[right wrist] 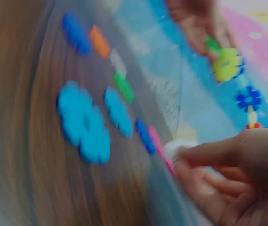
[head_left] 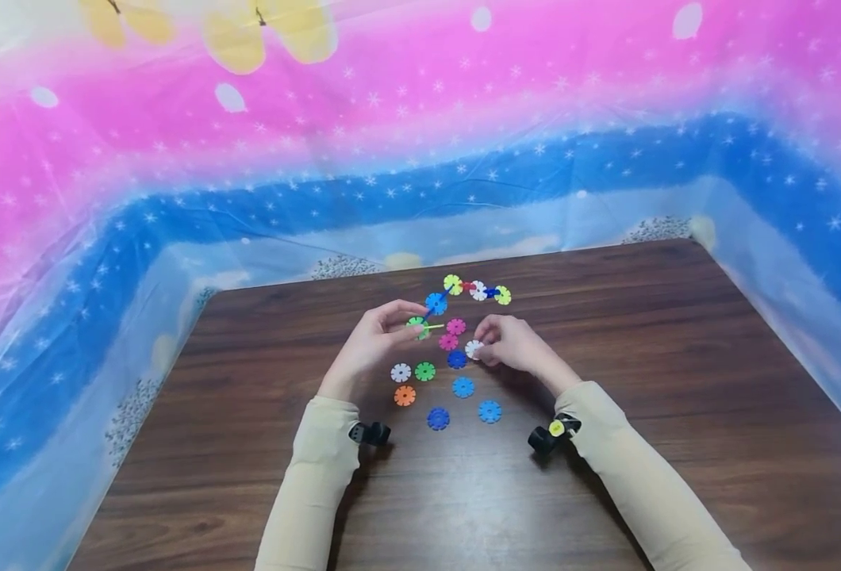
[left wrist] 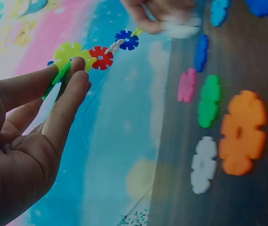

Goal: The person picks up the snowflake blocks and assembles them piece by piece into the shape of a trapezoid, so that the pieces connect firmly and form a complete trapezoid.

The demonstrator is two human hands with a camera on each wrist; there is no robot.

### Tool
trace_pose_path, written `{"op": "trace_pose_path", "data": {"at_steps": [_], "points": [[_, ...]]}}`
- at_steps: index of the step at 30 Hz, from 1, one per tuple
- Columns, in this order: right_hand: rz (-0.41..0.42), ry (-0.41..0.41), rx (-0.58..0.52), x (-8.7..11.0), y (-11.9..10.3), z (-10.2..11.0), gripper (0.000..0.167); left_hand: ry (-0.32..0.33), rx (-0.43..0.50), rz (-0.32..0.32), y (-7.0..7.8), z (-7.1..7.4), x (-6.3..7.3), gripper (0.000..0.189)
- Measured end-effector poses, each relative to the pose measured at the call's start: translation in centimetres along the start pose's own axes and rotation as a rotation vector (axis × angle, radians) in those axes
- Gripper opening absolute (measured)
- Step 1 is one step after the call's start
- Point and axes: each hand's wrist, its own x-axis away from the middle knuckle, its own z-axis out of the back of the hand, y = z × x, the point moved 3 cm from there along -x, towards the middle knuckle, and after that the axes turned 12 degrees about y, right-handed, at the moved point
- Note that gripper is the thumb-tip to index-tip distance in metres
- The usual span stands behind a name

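Between thumb and fingers my left hand [head_left: 375, 341] pinches the green notched disc [head_left: 416, 324] at one end of a chain of slotted plastic discs. A yellow disc [right wrist: 228, 65] is joined to that green one. From there the chain runs through a light blue disc [head_left: 435, 303] and a yellow disc [head_left: 452, 284] to red, white and dark blue pieces, with another yellow disc [head_left: 503, 295] at its far end. My right hand [head_left: 516, 347] pinches a white notched disc [head_left: 473, 350] by its edge, apart from the chain; in the right wrist view the fingers partly hide it.
Loose discs lie on the dark wooden table [head_left: 249, 412] between the forearms: pink [head_left: 456, 326], dark blue [head_left: 456, 359], light blue [head_left: 489, 411], green [head_left: 425, 371], white [head_left: 401, 372] and orange [head_left: 405, 396]. A printed pink and blue cloth [head_left: 392, 190] hangs behind the table.
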Motion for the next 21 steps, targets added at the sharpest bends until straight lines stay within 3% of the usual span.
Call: {"op": "trace_pose_path", "data": {"at_steps": [4,6,12,21], "points": [[-0.059,0.019,-0.394,0.3,-0.4,-0.1,0.028,-0.007,-0.003,0.024,-0.4,0.2,0.3,0.031],[-0.08,0.019,-0.492,0.4,-0.8,-0.3,0.032,-0.009,-0.017,0.019,-0.5,0.3,0.3,0.031],[-0.132,0.014,-0.579,1.0,-1.8,-0.8,0.033,-0.034,-0.02,0.04,-0.5,0.1,0.2,0.03],[-0.144,-0.014,-0.677,1.8,-1.6,-1.5,0.03,-0.056,0.016,0.035,-0.5,-0.8,0.1,0.029]]}}
